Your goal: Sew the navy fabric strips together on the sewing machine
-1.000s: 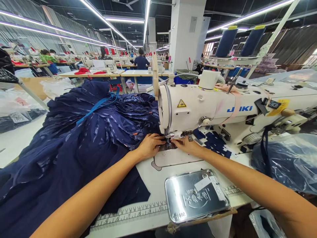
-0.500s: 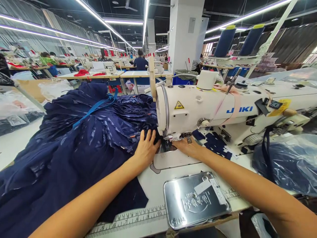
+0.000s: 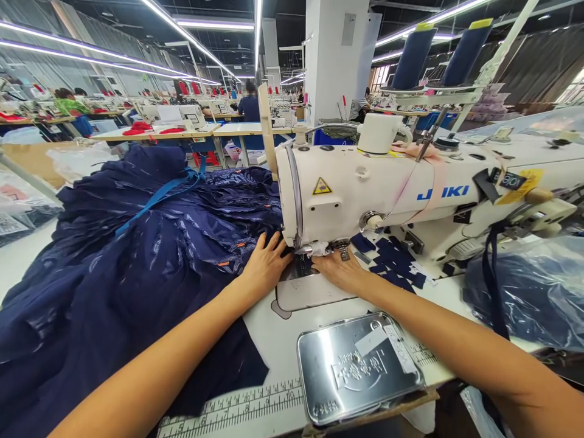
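Note:
My left hand (image 3: 264,263) lies on navy fabric (image 3: 150,261), fingers spread, just left of the needle area of a white sewing machine (image 3: 378,188). To the right of the presser foot (image 3: 302,265), my right hand (image 3: 340,272) has its fingers bent and drawn together; parts of the machine head cover some of them, and whatever they grip does not show. The gathered navy fabric has shiny stripes and small orange marks. A blue strip (image 3: 157,198) ties it in a bundle on the left.
A metal tin (image 3: 360,371) lies at the table's front, beside printed ruler markings (image 3: 246,404). Navy fabric scraps (image 3: 396,261) are scattered under the machine arm. A plastic bag with navy contents (image 3: 529,292) sits at right. Two navy thread cones (image 3: 413,58) stand above.
My head view has shifted slightly, moving the machine a little up and left in the picture. Both hands stay near the presser foot, with more of my right hand's fingers showing.

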`<action>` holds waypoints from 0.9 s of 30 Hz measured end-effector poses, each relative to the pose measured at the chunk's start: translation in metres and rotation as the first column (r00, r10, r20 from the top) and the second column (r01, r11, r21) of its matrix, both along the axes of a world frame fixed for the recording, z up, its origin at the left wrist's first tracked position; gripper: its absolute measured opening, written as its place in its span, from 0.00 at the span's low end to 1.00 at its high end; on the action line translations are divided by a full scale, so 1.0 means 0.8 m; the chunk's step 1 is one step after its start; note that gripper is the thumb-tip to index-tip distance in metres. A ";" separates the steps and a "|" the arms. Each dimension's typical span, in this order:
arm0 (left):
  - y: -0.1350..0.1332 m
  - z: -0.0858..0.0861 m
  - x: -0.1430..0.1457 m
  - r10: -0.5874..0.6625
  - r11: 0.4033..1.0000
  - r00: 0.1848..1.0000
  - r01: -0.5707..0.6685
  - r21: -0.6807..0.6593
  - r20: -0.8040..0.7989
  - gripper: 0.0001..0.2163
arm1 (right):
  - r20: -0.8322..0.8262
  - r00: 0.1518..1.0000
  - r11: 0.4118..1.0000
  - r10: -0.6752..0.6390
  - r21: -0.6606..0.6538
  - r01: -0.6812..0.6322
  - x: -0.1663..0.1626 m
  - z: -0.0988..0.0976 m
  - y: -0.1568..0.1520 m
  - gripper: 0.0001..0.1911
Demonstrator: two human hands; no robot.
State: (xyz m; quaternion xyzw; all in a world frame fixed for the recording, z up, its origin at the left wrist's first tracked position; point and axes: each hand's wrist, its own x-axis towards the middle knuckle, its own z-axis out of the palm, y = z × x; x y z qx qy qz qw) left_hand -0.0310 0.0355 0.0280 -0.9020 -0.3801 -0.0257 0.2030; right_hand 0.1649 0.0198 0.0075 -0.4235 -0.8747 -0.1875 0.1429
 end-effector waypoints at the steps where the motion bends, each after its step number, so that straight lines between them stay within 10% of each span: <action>1: 0.000 -0.001 -0.001 -0.006 1.000 1.000 0.006 0.000 0.007 0.19 | 0.004 1.000 0.999 -0.021 -0.029 0.021 -0.002 0.001 0.000 0.10; 27: 0.026 -0.011 0.014 0.001 1.000 0.999 0.000 -0.027 0.053 0.14 | 0.021 0.986 0.977 -0.164 -0.138 0.165 -0.010 -0.023 0.003 0.16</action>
